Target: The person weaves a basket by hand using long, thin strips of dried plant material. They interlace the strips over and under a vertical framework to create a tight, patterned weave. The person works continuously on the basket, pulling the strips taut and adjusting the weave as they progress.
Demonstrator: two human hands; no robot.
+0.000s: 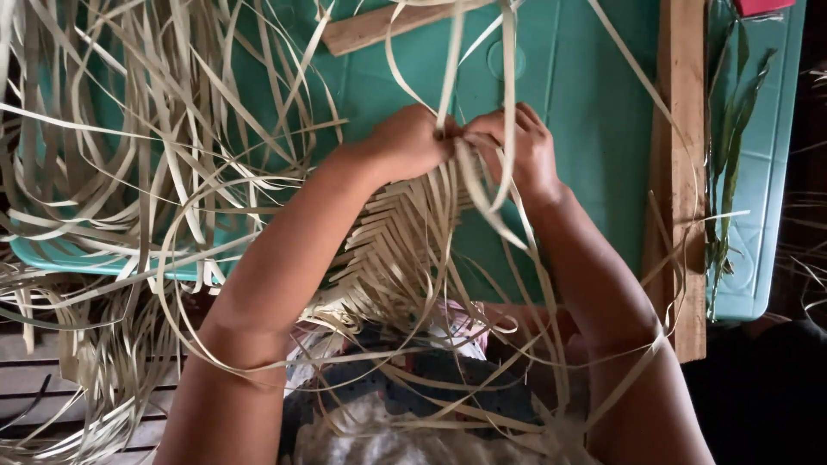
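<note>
My left hand (405, 142) and my right hand (521, 151) meet at the top edge of a woven panel of pale palm-leaf strips (392, 250) that lies over my lap. Both hands pinch loose strips (504, 103) that rise from the weave and curl upward between them. The panel shows a herringbone plait running down toward my body. My forearms cover its left and right edges.
A big tangle of loose pale strips (146, 146) fills the left side over a teal plastic surface (586, 95). One wooden board (680, 172) lies along the right, another wooden piece (370, 30) at the top. Green leaves (732, 164) lie at the far right.
</note>
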